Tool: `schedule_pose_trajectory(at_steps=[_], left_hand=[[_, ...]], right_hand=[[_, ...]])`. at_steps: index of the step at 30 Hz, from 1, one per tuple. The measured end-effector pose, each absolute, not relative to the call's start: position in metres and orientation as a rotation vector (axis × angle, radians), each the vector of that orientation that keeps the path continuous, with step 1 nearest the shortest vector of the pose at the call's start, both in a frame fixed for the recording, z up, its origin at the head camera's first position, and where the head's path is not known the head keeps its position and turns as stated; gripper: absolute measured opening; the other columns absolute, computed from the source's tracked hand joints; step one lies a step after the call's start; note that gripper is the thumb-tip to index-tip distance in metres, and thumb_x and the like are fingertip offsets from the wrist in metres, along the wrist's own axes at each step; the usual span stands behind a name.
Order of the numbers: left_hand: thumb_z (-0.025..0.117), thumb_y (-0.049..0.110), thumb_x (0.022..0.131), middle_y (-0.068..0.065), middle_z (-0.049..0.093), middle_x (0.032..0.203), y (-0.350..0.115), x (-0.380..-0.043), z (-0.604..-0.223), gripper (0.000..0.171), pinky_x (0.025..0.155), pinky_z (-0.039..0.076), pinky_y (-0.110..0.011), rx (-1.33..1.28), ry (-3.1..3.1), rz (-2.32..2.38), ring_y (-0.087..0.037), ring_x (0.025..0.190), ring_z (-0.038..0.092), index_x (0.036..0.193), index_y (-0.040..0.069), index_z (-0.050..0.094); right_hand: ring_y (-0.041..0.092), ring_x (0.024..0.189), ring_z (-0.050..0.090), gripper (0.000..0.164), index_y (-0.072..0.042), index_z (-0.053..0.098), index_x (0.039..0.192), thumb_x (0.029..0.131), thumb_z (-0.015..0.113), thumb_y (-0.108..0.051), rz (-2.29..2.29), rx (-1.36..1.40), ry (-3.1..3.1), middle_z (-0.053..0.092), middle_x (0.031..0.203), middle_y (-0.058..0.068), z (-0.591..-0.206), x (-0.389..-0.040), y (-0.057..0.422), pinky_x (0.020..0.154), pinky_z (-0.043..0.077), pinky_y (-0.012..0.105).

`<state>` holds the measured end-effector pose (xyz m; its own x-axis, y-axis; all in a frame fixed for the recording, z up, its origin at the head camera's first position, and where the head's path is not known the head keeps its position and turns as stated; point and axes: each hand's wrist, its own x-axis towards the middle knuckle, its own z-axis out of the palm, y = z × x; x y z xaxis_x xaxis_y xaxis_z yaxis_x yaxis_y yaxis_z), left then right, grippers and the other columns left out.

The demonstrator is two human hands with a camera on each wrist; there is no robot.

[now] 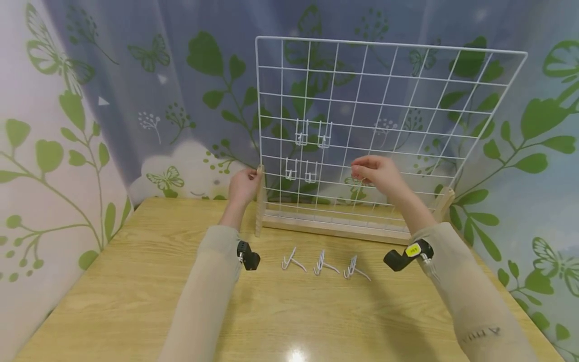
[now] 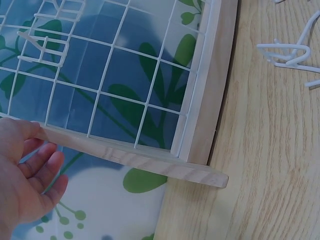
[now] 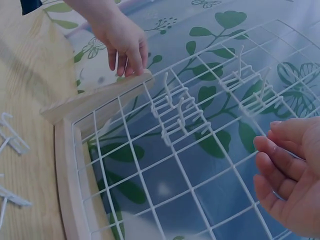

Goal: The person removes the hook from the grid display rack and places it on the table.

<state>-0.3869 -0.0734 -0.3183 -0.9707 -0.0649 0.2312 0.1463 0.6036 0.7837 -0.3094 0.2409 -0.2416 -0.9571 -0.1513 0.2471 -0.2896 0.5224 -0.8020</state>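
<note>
A white wire grid panel [image 1: 380, 107] stands upright in a wooden base [image 1: 334, 230]. My left hand [image 1: 243, 186] pinches the upper end of the wooden side post [image 1: 260, 208] between thumb and fingers; its other fingers hang loosely curled in the left wrist view. My right hand [image 1: 379, 175] is in front of the grid's middle, fingers loosely bent and holding nothing. Several white hooks [image 1: 301, 138] hang on the grid's left part in two rows, and in the right wrist view their prongs [image 3: 181, 112] stick out from the wires.
Three loose white hooks [image 1: 320, 263] lie in a row on the wooden table [image 1: 149, 281] before the base. Another wooden side post [image 1: 445, 202] supports the grid's right end. A leaf-patterned curtain [image 1: 172, 95] hangs behind the grid and along both sides.
</note>
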Motion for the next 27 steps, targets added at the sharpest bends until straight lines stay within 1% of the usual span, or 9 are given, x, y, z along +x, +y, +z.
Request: schedule_pose_trajectory(at_steps=[3,8,11,14,18,22,26,27], left_hand=[[0.052,0.029,0.094,-0.015,0.063,0.104,-0.073,-0.388,-0.319,0.034,0.075,0.048,-0.039,-0.067,-2.592,-1.299,-0.029,0.09,0.059,0.114,0.003,0.062],[0.051,0.029,0.094,-0.015,0.064,0.105,-0.073,-0.388,-0.32,0.034,0.077,0.047,-0.039,-0.074,-2.586,-1.299,-0.029,0.091,0.059,0.115,0.003,0.061],[0.051,0.029,0.094,-0.015,0.064,0.104,-0.073,-0.389,-0.32,0.034,0.076,0.047,-0.039,-0.074,-2.585,-1.301,-0.029,0.091,0.059,0.115,0.003,0.061],[0.052,0.029,0.094,-0.015,0.063,0.104,-0.073,-0.389,-0.32,0.034,0.076,0.047,-0.039,-0.074,-2.587,-1.296,-0.029,0.091,0.059,0.115,0.004,0.061],[0.052,0.029,0.094,-0.014,0.063,0.104,-0.073,-0.388,-0.321,0.034,0.075,0.047,-0.039,-0.075,-2.583,-1.287,-0.029,0.091,0.058,0.115,0.004,0.062],[0.052,0.029,0.094,-0.014,0.063,0.104,-0.073,-0.387,-0.32,0.034,0.075,0.047,-0.038,-0.082,-2.584,-1.285,-0.028,0.091,0.058,0.115,0.004,0.062],[0.052,0.028,0.094,-0.014,0.063,0.103,-0.073,-0.387,-0.32,0.033,0.074,0.047,-0.038,-0.077,-2.581,-1.281,-0.028,0.09,0.058,0.114,0.004,0.062],[0.052,0.028,0.094,-0.014,0.063,0.102,-0.073,-0.386,-0.319,0.033,0.073,0.047,-0.038,-0.075,-2.578,-1.281,-0.028,0.089,0.057,0.114,0.004,0.063]], right_hand=[[0.014,0.085,0.058,0.034,0.004,0.057,0.118,0.094,0.054,-0.02,1.425,0.368,-2.579,0.066,0.099,0.009,-0.235,-0.311,0.236,0.077,0.049,0.028],[0.012,0.081,0.058,0.034,0.005,0.057,0.118,0.094,0.056,-0.019,1.489,0.343,-2.496,0.066,0.089,-0.003,-0.225,-0.315,0.229,0.074,0.049,0.024],[0.01,0.08,0.058,0.035,0.005,0.057,0.118,0.093,0.057,-0.02,1.503,0.351,-2.454,0.064,0.086,-0.006,-0.219,-0.317,0.224,0.074,0.048,0.023],[0.01,0.081,0.058,0.033,0.004,0.058,0.116,0.093,0.057,-0.02,1.514,0.339,-2.419,0.065,0.086,-0.005,-0.213,-0.319,0.22,0.074,0.049,0.024],[0.01,0.082,0.059,0.031,0.003,0.06,0.114,0.092,0.058,-0.019,1.535,0.323,-2.394,0.066,0.088,-0.001,-0.208,-0.324,0.214,0.072,0.048,0.022],[0.012,0.084,0.059,0.032,0.001,0.06,0.115,0.092,0.058,-0.021,1.533,0.319,-2.4,0.065,0.089,-0.002,-0.202,-0.326,0.208,0.07,0.047,0.02],[0.017,0.088,0.058,0.033,0.0,0.06,0.117,0.092,0.059,-0.023,1.546,0.31,-2.398,0.065,0.089,-0.002,-0.196,-0.329,0.201,0.07,0.047,0.022],[0.017,0.087,0.058,0.034,0.0,0.06,0.117,0.092,0.059,-0.023,1.558,0.305,-2.396,0.065,0.089,-0.003,-0.195,-0.33,0.199,0.07,0.047,0.023]])
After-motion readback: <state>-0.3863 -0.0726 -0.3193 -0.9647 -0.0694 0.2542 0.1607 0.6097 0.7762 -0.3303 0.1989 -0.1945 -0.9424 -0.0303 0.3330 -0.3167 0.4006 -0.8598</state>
